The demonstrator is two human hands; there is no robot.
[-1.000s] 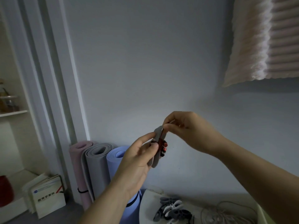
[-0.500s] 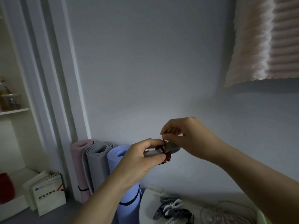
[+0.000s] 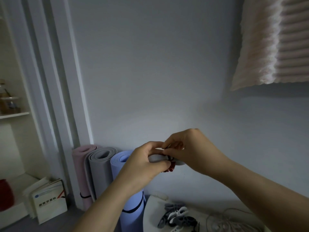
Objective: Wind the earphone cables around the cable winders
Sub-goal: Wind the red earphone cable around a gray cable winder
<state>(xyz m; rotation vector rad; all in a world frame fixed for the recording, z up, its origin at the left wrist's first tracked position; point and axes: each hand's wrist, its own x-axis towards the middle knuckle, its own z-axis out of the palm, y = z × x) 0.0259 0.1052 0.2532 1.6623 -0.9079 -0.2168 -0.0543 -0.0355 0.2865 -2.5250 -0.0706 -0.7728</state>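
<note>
A grey cable winder (image 3: 156, 158) lies flat between both hands, raised in front of the wall. My left hand (image 3: 143, 166) grips its left end with thumb and fingers. A red earphone cable (image 3: 170, 166) is wrapped around its middle and hangs a little below. My right hand (image 3: 187, 148) pinches the cable at the winder's right side, hiding that end.
A white table (image 3: 152, 213) at the bottom holds a pile of grey, white and black winders (image 3: 177, 218) and loose pale cables (image 3: 229, 223). Three rolled mats (image 3: 102, 164) lean against the wall. Books (image 3: 48, 200) stand on the floor at left. A ribbed cloth (image 3: 275, 39) hangs top right.
The winder has turned from upright to lying flat and both hands have dropped lower. My right hand has closed in over the winder's right end.
</note>
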